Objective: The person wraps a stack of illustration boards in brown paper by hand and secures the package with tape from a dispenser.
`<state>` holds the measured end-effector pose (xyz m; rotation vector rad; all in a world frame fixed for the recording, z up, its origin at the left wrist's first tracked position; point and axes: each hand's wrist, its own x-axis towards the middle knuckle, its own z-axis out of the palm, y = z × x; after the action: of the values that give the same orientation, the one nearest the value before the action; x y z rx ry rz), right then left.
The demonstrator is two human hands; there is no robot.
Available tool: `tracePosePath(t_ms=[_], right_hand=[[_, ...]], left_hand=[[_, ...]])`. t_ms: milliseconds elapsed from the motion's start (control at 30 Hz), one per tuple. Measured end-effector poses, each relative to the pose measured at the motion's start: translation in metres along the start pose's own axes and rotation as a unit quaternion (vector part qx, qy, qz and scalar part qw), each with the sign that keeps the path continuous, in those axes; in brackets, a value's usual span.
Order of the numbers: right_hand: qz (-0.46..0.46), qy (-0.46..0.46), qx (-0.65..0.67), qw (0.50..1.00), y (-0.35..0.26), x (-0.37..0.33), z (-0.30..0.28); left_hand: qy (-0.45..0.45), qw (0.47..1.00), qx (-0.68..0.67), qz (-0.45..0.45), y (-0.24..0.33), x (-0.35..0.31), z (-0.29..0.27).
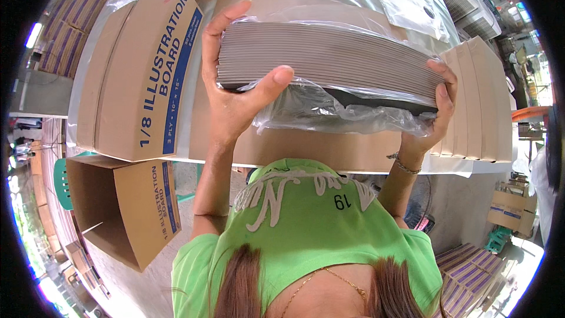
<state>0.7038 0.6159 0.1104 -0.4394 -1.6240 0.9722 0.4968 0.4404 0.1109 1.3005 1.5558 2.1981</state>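
Note:
Between my two hands is a thick stack of grey illustration boards (329, 53), its layered edges facing me. Clear plastic wrap (341, 115) hangs crumpled along the near side, and a black face shows under the lowest boards. My left hand (235, 82) grips the stack's left end, thumb across the near edge and fingers over the far corner. At the right end, my right hand (438, 106) curls its fingers around the boards and the loose plastic. Beneath the stack lies a flat brown cardboard sheet (276, 150) on the table.
A closed illustration board carton (135, 76) stands on the table's left. Below it, an open carton (123, 206) sits by a green plastic chair (62, 182). Brown cardboard boxes (477, 100) line the right side. Clear plastic bags (406, 6) lie at the far right of the table.

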Motion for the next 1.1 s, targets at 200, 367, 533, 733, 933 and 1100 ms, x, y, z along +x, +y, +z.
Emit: tracePosePath(t_ms=[200,367,533,733,933,1100], right_hand=[[0.083,-0.005,0.183,0.980,-0.006,-0.006,0.002],[0.196,0.068,0.344,0.916,0.022,0.008,-0.033],[0.165,0.041,0.268,0.948,0.038,-0.015,-0.001],[0.174,0.018,0.283,0.943,0.032,-0.005,-0.014],[0.173,0.003,0.259,0.950,0.031,-0.010,-0.018],[0.163,0.001,0.209,0.964,0.051,-0.017,-0.023]], left_hand=[[0.017,0.999,-0.033,0.026,0.000,0.001,0.001],[-0.006,0.999,-0.028,0.037,-0.002,0.001,-0.004],[-0.004,0.998,-0.059,-0.012,0.000,0.004,0.001],[-0.002,0.999,-0.012,0.040,-0.002,0.002,-0.005],[0.014,1.000,-0.005,0.021,-0.003,-0.002,0.003],[0.026,0.999,-0.026,0.010,0.000,0.001,0.003]])
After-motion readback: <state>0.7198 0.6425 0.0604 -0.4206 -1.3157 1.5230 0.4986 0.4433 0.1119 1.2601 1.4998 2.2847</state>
